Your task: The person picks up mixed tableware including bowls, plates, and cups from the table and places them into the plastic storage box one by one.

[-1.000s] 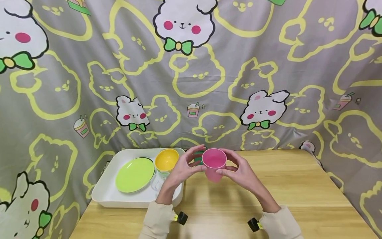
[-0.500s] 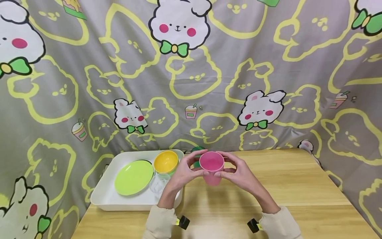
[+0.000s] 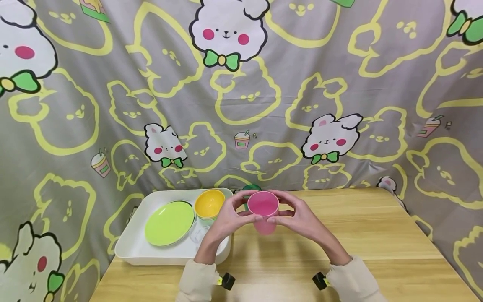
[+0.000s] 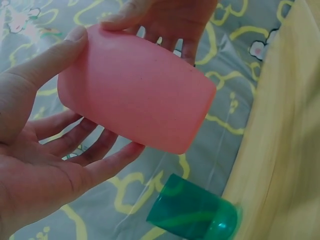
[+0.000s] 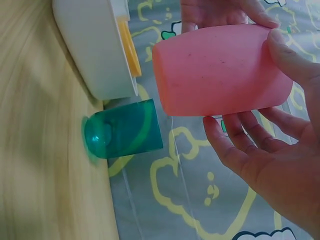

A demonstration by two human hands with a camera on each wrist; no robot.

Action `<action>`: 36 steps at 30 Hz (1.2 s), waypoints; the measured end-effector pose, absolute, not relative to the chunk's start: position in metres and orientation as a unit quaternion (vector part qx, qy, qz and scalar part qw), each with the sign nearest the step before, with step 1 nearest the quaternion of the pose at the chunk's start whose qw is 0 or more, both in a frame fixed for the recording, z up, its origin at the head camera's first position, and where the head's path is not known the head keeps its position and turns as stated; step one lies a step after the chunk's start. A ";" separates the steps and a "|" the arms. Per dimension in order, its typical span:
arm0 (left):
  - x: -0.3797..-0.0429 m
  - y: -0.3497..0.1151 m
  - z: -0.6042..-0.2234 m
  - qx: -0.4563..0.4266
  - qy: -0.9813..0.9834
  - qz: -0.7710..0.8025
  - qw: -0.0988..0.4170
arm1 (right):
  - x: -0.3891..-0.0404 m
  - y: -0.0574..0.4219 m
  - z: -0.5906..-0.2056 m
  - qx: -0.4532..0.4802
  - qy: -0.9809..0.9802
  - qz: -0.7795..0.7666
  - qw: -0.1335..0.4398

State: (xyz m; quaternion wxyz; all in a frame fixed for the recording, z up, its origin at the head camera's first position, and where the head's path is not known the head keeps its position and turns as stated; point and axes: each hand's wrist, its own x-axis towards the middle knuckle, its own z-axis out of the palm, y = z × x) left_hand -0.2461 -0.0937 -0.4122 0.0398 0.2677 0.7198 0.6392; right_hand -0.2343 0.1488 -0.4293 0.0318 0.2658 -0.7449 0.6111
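Note:
A pink cup (image 3: pixel 264 205) is held upright above the table between both hands, its open mouth facing up. From the left side, my left hand (image 3: pixel 231 214) grips it, thumb near the rim and fingers around the far side. My right hand (image 3: pixel 296 212) grips the opposite side in the same way, and the thumbs nearly meet at the front. Both wrist views show the cup's smooth outer wall and the fingertips touching it. Behind it stands a green see-through cup (image 5: pixel 125 130) on the table, mostly hidden by the pink cup and left hand in the head view.
On the left, a white tray (image 3: pixel 130 251) holds a lime green plate (image 3: pixel 170 223), a yellow bowl (image 3: pixel 209 204) and a clear plastic item (image 3: pixel 198 230) partly behind the left forearm. A patterned curtain (image 3: pixel 271 100) hangs behind the wooden table (image 3: pixel 362 226).
Both hands have shifted the pink cup slightly left and a little lower in the head view. The right hand's grip looks a bit closer round it. The tray and its contents stay put.

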 end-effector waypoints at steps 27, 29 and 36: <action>-0.223 -0.194 -0.408 0.171 0.760 0.625 -0.053 | -0.277 0.140 -0.452 0.258 -0.816 0.509 0.093; -0.220 -0.203 -0.411 0.155 0.764 0.623 -0.065 | -0.282 0.140 -0.458 0.254 -0.816 0.510 0.095; -0.212 -0.226 -0.418 0.110 0.772 0.619 -0.094 | -0.296 0.140 -0.476 0.237 -0.832 0.491 0.099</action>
